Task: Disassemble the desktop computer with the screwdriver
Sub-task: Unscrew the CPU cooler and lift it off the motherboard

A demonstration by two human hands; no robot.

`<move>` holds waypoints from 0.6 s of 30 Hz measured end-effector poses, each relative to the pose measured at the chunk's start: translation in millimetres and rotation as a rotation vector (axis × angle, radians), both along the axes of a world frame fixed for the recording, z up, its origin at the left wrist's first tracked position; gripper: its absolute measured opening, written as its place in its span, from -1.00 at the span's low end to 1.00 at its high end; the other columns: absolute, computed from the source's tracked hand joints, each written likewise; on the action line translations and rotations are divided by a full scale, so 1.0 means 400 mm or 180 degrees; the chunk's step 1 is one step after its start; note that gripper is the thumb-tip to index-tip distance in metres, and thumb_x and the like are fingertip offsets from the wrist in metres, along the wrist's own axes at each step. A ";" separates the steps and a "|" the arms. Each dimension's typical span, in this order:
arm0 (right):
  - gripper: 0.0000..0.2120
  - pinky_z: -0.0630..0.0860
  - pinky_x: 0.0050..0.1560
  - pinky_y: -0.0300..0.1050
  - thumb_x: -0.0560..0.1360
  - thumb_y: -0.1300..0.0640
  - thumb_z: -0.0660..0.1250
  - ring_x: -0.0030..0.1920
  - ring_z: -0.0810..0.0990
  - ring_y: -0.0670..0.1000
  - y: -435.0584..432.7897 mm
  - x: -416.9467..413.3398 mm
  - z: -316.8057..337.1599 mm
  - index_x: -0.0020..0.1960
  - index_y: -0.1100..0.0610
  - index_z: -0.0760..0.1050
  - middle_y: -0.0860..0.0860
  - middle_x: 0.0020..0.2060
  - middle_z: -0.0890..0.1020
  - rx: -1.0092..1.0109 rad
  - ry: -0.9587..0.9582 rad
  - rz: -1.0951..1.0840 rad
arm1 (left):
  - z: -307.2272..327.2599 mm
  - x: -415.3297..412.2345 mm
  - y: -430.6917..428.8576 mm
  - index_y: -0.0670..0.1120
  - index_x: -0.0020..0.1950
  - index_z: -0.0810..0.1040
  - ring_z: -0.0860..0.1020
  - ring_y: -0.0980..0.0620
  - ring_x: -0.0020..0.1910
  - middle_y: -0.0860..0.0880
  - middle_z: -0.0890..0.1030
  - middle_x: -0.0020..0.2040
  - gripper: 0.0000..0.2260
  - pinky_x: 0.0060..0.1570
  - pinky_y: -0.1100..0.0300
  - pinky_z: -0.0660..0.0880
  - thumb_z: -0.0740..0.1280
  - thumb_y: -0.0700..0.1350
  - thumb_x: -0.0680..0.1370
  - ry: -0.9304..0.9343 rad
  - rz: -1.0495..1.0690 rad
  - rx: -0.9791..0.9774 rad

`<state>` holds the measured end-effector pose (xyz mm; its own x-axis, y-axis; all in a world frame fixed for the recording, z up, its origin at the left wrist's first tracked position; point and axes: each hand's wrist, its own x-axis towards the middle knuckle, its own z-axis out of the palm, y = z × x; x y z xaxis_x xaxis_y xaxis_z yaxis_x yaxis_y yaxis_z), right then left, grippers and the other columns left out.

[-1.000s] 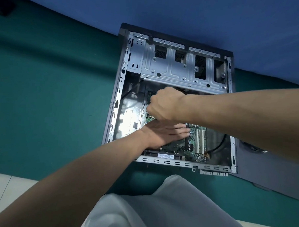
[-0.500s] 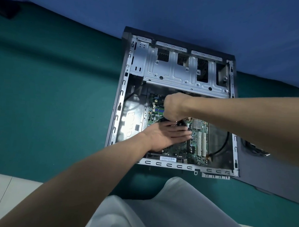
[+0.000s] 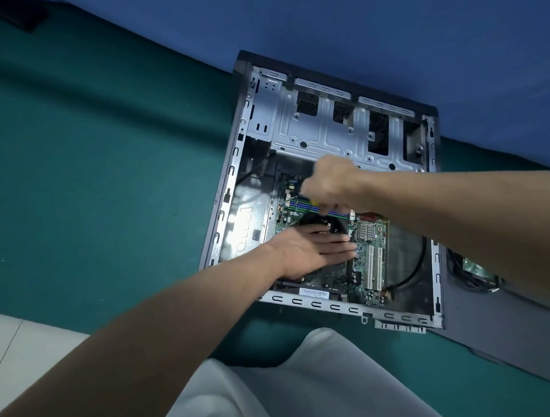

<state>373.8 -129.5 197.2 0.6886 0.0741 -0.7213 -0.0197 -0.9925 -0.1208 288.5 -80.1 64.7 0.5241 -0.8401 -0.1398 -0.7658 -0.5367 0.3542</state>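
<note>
Two hands are inside the open computer case (image 3: 333, 138), which lies on green matting. The left hand (image 3: 309, 254) lies flat, fingers straight, on the motherboard (image 3: 370, 259). The right hand (image 3: 331, 185) grips the screwdriver (image 3: 315, 204) — only a yellow sliver shows. Risk: a slipped tip could gouge the board. The white sticker (image 3: 314, 293) is illegible.

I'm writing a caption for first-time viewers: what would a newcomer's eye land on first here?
The open computer case lies on the green mat, its green motherboard bare in the near half. At the centre, the left hand lies flat on a black cooler, while the right hand just beyond it grips what seems the screwdriver, only a yellow glimpse showing.
</note>
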 end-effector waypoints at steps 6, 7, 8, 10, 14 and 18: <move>-0.81 0.15 -0.61 -0.29 0.62 0.22 0.09 -0.52 0.17 -0.07 -0.026 0.008 -0.016 -0.06 0.23 0.45 0.01 -0.38 0.35 -0.0216 0.0889 -0.0729 | -0.007 0.001 -0.005 0.06 0.57 -0.21 -0.13 0.16 0.54 0.13 -0.15 0.58 -0.42 0.50 0.16 -0.15 0.02 -0.21 0.65 -0.0374 -0.0150 0.0381; -0.81 0.25 -0.61 -0.28 0.60 0.22 0.13 -0.47 0.27 -0.05 -0.025 0.006 -0.014 -0.14 0.21 0.44 0.03 -0.37 0.39 -0.0186 0.0607 -0.0119 | -0.004 0.000 -0.006 -0.02 0.59 -0.14 -0.06 0.20 0.53 0.10 -0.07 0.58 -0.45 0.51 0.18 -0.08 0.02 -0.22 0.65 -0.0525 -0.0365 0.0366; -0.81 0.34 -0.55 -0.26 0.59 0.21 0.16 -0.41 0.37 -0.02 -0.023 0.003 -0.010 -0.17 0.20 0.44 0.05 -0.32 0.45 -0.0284 0.0301 0.0618 | 0.014 0.001 -0.001 -0.16 0.58 -0.02 0.07 0.27 0.50 0.05 0.07 0.58 -0.51 0.49 0.23 0.04 0.04 -0.23 0.65 -0.0507 -0.0332 0.0116; -0.81 0.37 -0.44 -0.20 0.60 0.15 0.18 -0.36 0.44 0.02 -0.018 -0.008 0.002 -0.15 0.18 0.45 0.06 -0.29 0.52 -0.0628 -0.0310 0.2006 | 0.020 -0.017 0.001 -0.36 0.46 0.21 0.25 0.34 0.41 -0.02 0.27 0.51 -0.62 0.40 0.32 0.19 0.05 -0.27 0.65 0.0310 0.0163 -0.0495; -0.60 0.26 -0.54 -0.18 0.66 0.05 0.05 -0.50 0.40 0.00 -0.011 -0.014 0.009 -0.32 0.19 0.22 0.05 -0.48 0.38 -0.0829 -0.0868 0.4179 | 0.011 -0.006 0.000 -0.01 0.56 -0.22 -0.13 0.13 0.54 0.09 -0.16 0.57 -0.30 0.51 0.10 -0.17 -0.06 -0.37 0.48 -0.0266 -0.0179 0.0383; -0.60 0.30 -0.52 -0.18 0.63 0.15 0.13 -0.49 0.42 0.02 0.010 -0.002 0.011 -0.38 0.18 0.20 0.07 -0.48 0.40 -0.0637 -0.0799 0.4141 | 0.018 0.007 -0.003 0.04 0.56 -0.23 -0.17 0.12 0.54 0.11 -0.20 0.57 -0.28 0.44 0.14 -0.22 -0.12 -0.33 0.43 -0.0012 -0.0135 0.0271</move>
<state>373.0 -125.6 201.8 0.3132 0.6810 -0.6620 0.9473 -0.2737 0.1666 291.5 -81.2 72.0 0.4890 -0.8467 -0.2098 -0.7897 -0.5319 0.3057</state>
